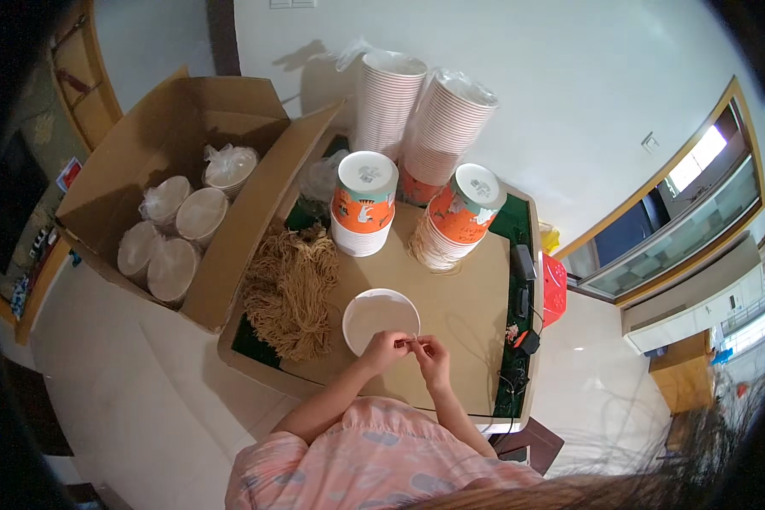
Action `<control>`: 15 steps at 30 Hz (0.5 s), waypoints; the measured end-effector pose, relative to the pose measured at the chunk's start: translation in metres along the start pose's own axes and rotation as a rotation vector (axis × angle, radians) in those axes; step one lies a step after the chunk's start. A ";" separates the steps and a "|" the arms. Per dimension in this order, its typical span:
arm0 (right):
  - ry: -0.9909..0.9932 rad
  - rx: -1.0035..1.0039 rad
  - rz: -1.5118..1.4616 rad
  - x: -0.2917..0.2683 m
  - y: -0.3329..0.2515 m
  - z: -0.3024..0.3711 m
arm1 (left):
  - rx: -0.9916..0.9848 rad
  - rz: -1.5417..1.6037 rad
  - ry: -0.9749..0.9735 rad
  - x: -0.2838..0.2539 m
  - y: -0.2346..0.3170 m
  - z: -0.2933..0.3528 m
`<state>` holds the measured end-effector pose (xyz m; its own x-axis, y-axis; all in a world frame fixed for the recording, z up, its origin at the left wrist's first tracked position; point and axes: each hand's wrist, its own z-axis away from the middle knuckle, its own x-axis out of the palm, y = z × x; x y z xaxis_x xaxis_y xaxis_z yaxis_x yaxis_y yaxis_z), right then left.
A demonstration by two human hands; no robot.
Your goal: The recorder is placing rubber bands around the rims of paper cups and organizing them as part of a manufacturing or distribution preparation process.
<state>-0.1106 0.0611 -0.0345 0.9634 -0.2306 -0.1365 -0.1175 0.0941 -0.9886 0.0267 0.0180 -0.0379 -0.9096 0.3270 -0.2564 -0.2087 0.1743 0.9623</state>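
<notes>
Directly before me stands a white paper tub (374,313), its round mouth facing up. My left hand (386,350) and my right hand (433,360) meet at the tub's near right rim, fingertips pinched together. Whatever lies between those fingers is too small to make out; it may be a thin cord. Left of the tub lies a thick bundle of tan string (293,289). Beyond it are two upside-down stacks of printed paper tubs, one in the middle (365,204) and one to the right (461,212). Thin strands hang around the lower part of the right stack.
At the left, an open cardboard box (255,221) holds several plastic-wrapped tub stacks. Two tall wrapped stacks (391,102) rise by the wall. A tan board (476,323) covers the table's middle. Black cables and adapters (523,297) line its right edge, with a red stool (554,289) beyond.
</notes>
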 end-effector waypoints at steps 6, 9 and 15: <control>-0.106 0.044 -0.078 -0.004 -0.018 -0.003 | -0.005 -0.102 -0.029 -0.004 -0.001 0.000; -0.118 0.067 -0.068 -0.012 -0.016 -0.007 | 0.036 -0.088 0.009 -0.003 0.007 -0.001; -0.058 0.094 -0.180 -0.012 -0.019 -0.008 | -0.048 -0.167 -0.064 -0.009 0.012 0.000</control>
<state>-0.1223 0.0542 -0.0143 0.9795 -0.1955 0.0483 0.0781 0.1474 -0.9860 0.0322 0.0170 -0.0238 -0.8364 0.3564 -0.4165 -0.3730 0.1867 0.9089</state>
